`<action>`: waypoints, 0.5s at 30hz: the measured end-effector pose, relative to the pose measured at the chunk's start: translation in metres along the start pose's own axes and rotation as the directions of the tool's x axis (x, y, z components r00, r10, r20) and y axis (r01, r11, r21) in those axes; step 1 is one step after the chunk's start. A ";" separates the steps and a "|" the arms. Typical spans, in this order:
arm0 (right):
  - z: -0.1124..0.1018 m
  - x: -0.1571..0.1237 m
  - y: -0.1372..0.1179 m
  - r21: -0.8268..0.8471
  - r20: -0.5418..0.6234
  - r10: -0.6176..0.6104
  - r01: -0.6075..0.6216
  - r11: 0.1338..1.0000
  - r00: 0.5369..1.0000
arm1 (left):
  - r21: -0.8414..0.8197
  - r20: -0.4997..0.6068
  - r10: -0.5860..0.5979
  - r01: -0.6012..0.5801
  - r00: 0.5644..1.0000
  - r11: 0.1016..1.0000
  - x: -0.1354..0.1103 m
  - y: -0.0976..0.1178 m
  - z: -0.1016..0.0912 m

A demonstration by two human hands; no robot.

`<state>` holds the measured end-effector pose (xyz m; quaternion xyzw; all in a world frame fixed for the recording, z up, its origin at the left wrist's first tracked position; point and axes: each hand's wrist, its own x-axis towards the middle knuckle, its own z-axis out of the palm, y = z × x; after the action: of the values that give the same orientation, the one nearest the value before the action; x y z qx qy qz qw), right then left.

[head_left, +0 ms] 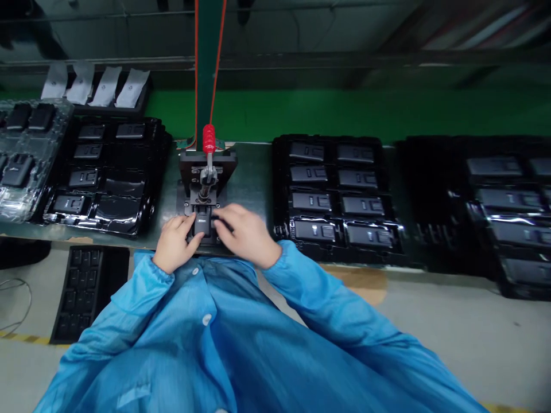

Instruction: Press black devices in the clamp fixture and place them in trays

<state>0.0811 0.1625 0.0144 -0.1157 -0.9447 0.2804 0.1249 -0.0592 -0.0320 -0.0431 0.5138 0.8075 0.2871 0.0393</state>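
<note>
A black Nikon-marked battery charger (202,223) lies in the base of a toggle-clamp press fixture (208,172) with a red handle grip (209,138). My left hand (175,243) grips the charger's left side, thumb near its lower edge and index finger higher up. On the opposite side, the curled fingers of my right hand (246,234) press against its right edge. Their tips are partly hidden. The clamp's plunger stands just beyond the charger, and the red handle points up and away from me.
To the right stands a black tray (282,195) of similar chargers, with more trays (434,172) past it. On the left are a partly filled black tray (124,209) and a clear tray (34,195). White pouches (107,86) lie behind. A black tray (77,292) sits lower left.
</note>
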 end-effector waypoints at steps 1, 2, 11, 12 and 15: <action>-0.009 0.005 0.000 0.040 -0.148 -0.011 0.017 0.999 0.989 | 0.016 0.014 -0.005 0.005 1.000 1.000 0.000 0.001 -0.001; -0.019 0.011 0.000 0.068 -0.288 -0.016 0.037 0.997 0.958 | 0.036 0.028 -0.009 0.008 1.000 0.999 0.000 0.003 -0.001; -0.071 0.114 -0.010 0.246 -0.352 -0.054 0.148 0.958 0.934 | 0.113 0.142 0.046 -0.063 0.989 0.992 -0.012 0.007 -0.027; -0.073 0.122 -0.015 0.328 -0.310 -0.016 0.122 0.937 0.951 | 0.087 0.123 0.050 -0.061 0.991 0.994 -0.015 0.011 -0.032; -0.084 0.131 -0.041 0.576 -0.256 0.102 0.067 0.815 0.961 | -0.034 0.004 0.056 -0.056 0.998 0.998 -0.021 0.029 -0.055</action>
<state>-0.0231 0.2092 0.1276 -0.1188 -0.7864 0.5367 0.2816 -0.0456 -0.0645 0.0118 0.5361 0.7877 0.3005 0.0422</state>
